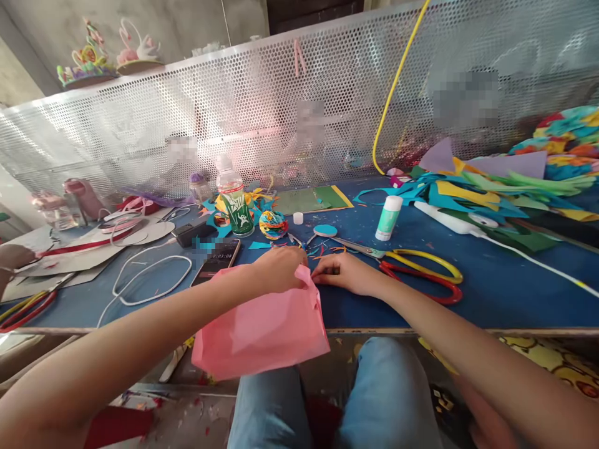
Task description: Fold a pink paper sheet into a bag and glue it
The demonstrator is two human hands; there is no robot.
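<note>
A perforated metal screen backs a blue table [496, 280] littered with coloured offcuts. At the table's near edge the left hand [279, 268] has its fingers pinched shut on the top corner of a pink sheet [262, 327], which hangs off the edge toward the person's lap, its long side running left to right. The right hand [349, 273] rests just beside that corner, fingertips touching it; whether they grip cannot be told. Yellow-and-red scissors [421, 269] lie just right of the right hand, a glue stick [388, 218] behind them.
</note>
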